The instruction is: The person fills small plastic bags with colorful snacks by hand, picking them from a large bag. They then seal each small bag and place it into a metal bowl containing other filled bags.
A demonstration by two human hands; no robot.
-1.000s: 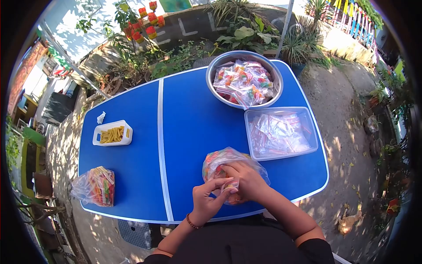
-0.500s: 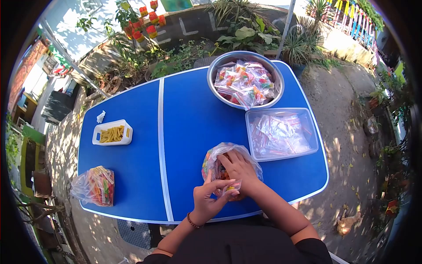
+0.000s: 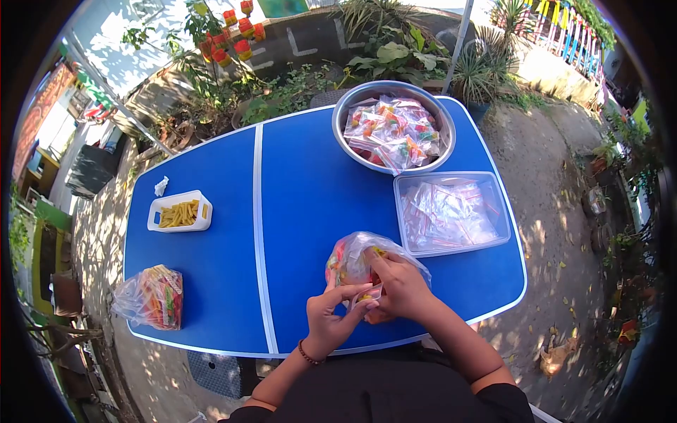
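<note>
My left hand [image 3: 333, 315] pinches a small clear zip bag [image 3: 368, 295] with something yellow and red inside, in front of a large plastic bag of colourful candies [image 3: 345, 259]. Over the right part of that candy bag is my right hand [image 3: 403, 287], its fingers closed and pointing down at the bag's opening; what they hold, if anything, is hidden. A metal bowl [image 3: 341, 134] at the back is heaped with filled candy packets. Near it, a clear plastic box [image 3: 505, 238] contains many flat, empty-looking zip bags.
On the blue table [image 3: 310, 190], the left side bears a white basket [image 3: 202, 223] of yellowish sticks, a crumpled white scrap [image 3: 161, 186] and a plastic bag of coloured sticks [image 3: 161, 299]. Plants and a wall stand behind.
My right hand has come up from inside the candy bag and its fingers have drawn together near the small bag. The candy bag's opening has shifted. My left hand has moved slightly.
</note>
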